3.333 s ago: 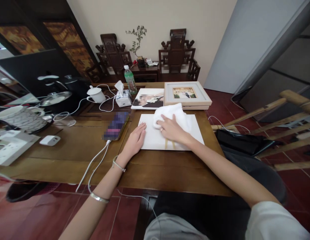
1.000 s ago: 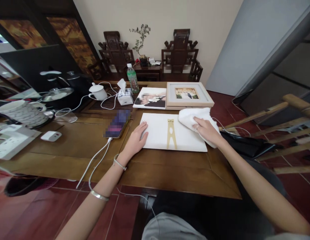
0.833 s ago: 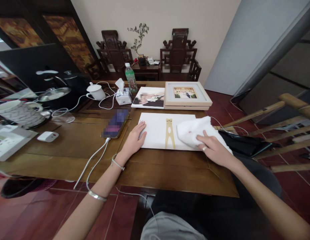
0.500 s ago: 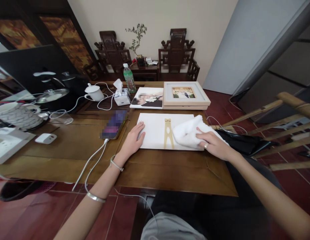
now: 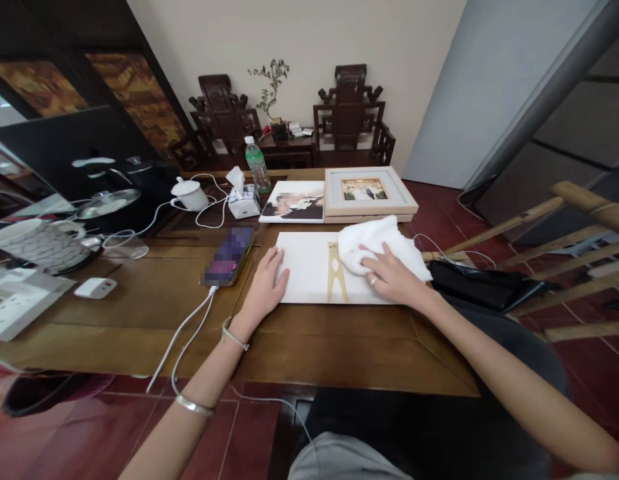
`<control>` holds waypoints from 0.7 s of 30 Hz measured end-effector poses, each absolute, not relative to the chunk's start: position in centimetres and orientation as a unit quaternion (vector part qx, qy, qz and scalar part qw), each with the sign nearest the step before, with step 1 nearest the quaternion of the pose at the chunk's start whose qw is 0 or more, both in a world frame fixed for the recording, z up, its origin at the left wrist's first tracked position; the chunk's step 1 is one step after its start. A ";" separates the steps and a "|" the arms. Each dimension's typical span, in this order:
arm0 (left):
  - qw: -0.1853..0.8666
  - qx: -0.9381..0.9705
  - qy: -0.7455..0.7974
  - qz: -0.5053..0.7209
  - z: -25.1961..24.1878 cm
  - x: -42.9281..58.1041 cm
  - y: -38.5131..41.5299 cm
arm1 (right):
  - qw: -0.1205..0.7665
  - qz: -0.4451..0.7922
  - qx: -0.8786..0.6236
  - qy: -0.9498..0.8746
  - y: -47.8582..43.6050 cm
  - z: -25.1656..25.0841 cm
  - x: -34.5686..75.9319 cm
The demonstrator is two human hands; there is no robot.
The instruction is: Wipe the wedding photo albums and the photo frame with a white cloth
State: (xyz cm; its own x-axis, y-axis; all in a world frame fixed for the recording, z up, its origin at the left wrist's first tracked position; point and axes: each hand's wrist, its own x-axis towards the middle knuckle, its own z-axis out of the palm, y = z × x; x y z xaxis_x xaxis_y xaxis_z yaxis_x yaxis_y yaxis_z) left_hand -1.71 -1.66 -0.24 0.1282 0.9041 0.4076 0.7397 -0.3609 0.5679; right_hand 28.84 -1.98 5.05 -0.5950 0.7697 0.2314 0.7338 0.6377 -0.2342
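A flat white panel point(image 5: 304, 267) lies on the wooden table in front of me. A tan, animal-shaped piece point(image 5: 334, 270) with an oval hole runs down its middle. My left hand point(image 5: 268, 280) rests on the panel's left edge, fingers stretched and the thumb apart. On the right half, my right hand point(image 5: 389, 272) presses a bunched white cloth point(image 5: 376, 239) onto the panel, its fingers partly sunk in the folds. The cloth covers the panel's upper right part and hangs past its right side.
Behind the panel lie a photo panel point(image 5: 294, 201) and a pale wooden picture frame point(image 5: 409, 200). A green-labelled bottle point(image 5: 258, 167), tissue box point(image 5: 244, 201) and lidded white cup point(image 5: 190, 196) stand further left. A phone point(image 5: 228, 257) with a white cable lies beside my left hand.
My right hand has moved left and slightly away from me with the cloth, over the panel's upper right. My left hand stays at the left edge. The view has tilted slightly.
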 end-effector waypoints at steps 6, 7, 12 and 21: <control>0.183 0.688 0.576 0.402 -0.2 -2.3 -1.6 | 0.165 0.098 -0.387 -0.902 -7.7 4.7 30.4; 0.219 0.669 0.573 0.419 0.1 -2.4 -1.6 | 0.168 0.104 -0.386 -0.901 -7.9 4.6 30.6; 0.415 0.510 0.526 0.540 1.4 -2.6 -1.4 | 0.188 0.108 -0.377 -0.900 -7.6 4.2 30.7; 0.570 0.346 0.381 0.640 6.8 -1.3 -4.0 | 0.305 0.013 -0.384 -0.871 -8.8 5.6 27.6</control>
State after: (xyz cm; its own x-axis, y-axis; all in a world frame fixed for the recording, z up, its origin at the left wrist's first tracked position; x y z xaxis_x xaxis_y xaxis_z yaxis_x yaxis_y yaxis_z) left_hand -1.29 -3.95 6.75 -0.1101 0.9939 0.0074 -0.4667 -0.0583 0.8825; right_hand 27.56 -8.85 5.61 -0.5182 0.6779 0.5215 0.6618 0.7041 -0.2576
